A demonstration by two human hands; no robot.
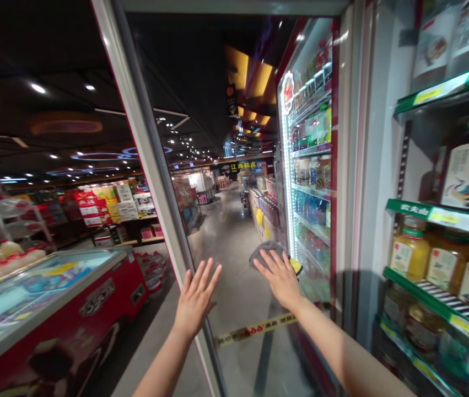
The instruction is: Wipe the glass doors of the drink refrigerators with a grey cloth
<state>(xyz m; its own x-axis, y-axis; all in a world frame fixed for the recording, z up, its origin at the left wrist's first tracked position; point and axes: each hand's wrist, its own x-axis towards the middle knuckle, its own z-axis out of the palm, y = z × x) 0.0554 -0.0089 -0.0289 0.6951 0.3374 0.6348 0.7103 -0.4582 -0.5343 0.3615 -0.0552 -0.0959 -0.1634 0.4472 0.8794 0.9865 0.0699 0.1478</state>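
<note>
- Right hand: fingers spread, palm laid flat over a grey cloth with a yellow underside. The cloth lay between hand and glass pane, showing past the fingertips and at the side. This flat hold, as I judged it, served to spread pressure across the cloth; a pinch would have bunched it.
- Left hand: fingers spread, gripping nothing, set over the near upright of the door frame and the adjoining glass. Firm contact could not be confirmed from my position; the placement suited steadying the door.
- Door: it appeared to stand open, which would account for the unobstructed shelving at the right.
- Printed strip: it ran across the lower glass, below both hands, probably as a visibility marking.
- Shelving, right: bottles stood upright in rows behind a green shelf edge, labels outward, presumably for reading from the aisle.
- Lit drinks cabinet: it showed in the glass; whether reflected or seen through, I could not tell.
- Red chest freezer: it stood at the left, apart from the door, its clear top presumably giving a view of the stock.
</note>
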